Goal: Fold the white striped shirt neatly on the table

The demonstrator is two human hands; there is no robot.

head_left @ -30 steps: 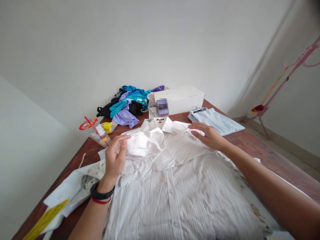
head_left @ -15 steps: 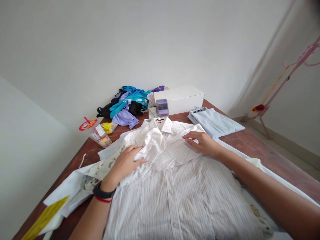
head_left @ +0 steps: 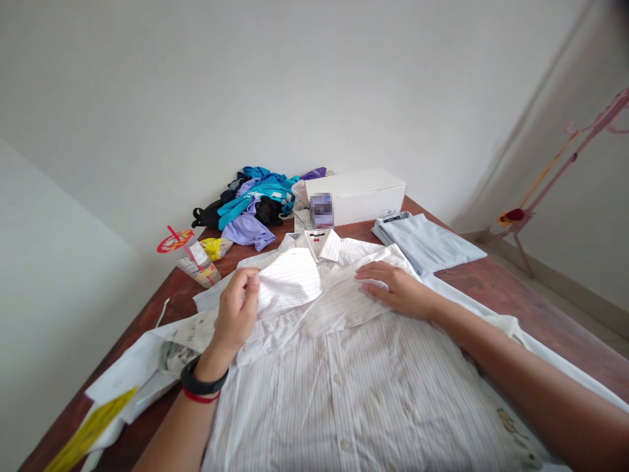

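A white striped button-up shirt (head_left: 363, 387) lies front up before me, its collar pointing toward the wall. Both sleeves lie across its chest. My left hand (head_left: 239, 308) is closed on the end of one sleeve (head_left: 289, 282), thumb on top, and holds the fabric slightly raised. On the opposite side, my right hand (head_left: 393, 285) lies flat with fingers stretched out on the other sleeve, near the shoulder. A dark band and a red cord circle my left wrist. Under the shirt is more pale cloth, partly printed.
A folded light-blue shirt (head_left: 427, 242) lies at right on the wooden table (head_left: 550, 308). Behind stand a white box (head_left: 363, 196) and a heap of clothes (head_left: 260, 203). A plastic cup with a straw (head_left: 196, 262) stands at left. Beyond the table's right edge is a pink rack (head_left: 574, 154).
My left hand has gone from lying spread on the sleeve to pinching its end and lifting it a little. My right hand stays nearly in place.
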